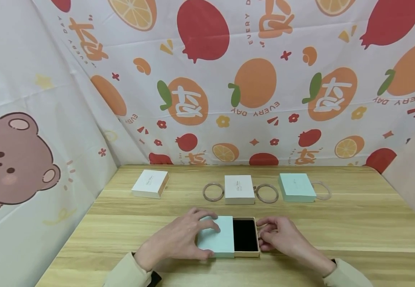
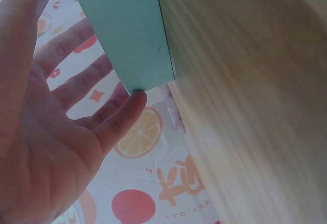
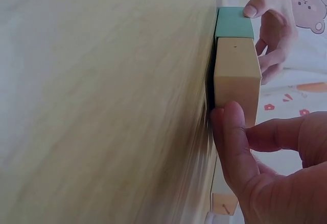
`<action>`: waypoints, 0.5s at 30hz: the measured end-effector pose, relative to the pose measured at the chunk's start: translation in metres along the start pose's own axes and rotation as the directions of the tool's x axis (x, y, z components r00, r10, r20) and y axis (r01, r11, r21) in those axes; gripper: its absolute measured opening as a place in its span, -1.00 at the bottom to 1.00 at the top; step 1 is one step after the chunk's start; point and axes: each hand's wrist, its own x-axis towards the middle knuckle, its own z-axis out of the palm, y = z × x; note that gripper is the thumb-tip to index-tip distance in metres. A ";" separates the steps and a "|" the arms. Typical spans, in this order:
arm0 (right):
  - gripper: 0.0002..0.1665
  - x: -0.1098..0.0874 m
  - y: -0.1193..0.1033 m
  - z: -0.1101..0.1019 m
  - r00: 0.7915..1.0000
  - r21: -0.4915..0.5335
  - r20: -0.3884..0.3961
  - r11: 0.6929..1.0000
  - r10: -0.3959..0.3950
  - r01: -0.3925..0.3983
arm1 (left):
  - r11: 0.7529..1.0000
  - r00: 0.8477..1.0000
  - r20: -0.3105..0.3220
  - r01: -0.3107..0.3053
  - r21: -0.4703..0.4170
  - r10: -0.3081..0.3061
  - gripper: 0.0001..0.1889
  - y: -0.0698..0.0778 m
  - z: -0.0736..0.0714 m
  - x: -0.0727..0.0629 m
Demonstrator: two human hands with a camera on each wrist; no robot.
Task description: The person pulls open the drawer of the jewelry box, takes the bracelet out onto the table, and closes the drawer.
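Observation:
In the head view, a mint-green slide-out box (image 1: 224, 239) lies on the wooden table, its drawer (image 1: 245, 236) partly out to the right, showing a black lining. My left hand (image 1: 184, 235) holds the mint sleeve from the left, thumb at the near edge and fingers over the top. At the drawer's right end is my right hand (image 1: 280, 237), fingers curled. The right wrist view shows its thumb and fingers (image 3: 237, 152) pinched together against the tan end of the drawer. Whether a pull tab lies between them is hidden.
Behind stand a white box (image 1: 151, 184) at left, a second white box (image 1: 239, 189) with a bangle (image 1: 213, 199) and another bangle (image 1: 277, 195) beside it, and a mint box (image 1: 296, 187) with a pale bangle (image 1: 330, 191). A printed cloth (image 1: 225, 91) hangs behind the table.

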 end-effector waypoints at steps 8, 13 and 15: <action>-0.61 0.004 0.001 0.004 1.000 0.012 0.025 1.000 -0.017 0.016 | 1.000 1.000 -0.005 -0.002 0.016 0.002 -0.55 0.001 0.000 0.000; -0.60 0.005 -0.001 0.007 0.999 0.022 0.032 1.000 -0.010 0.010 | 1.000 1.000 0.000 0.003 0.015 -0.003 -0.55 0.001 0.000 0.000; -0.60 0.005 -0.002 0.008 0.999 0.022 0.032 1.000 -0.015 0.014 | 1.000 1.000 0.002 0.005 0.011 -0.005 -0.55 0.000 0.000 0.000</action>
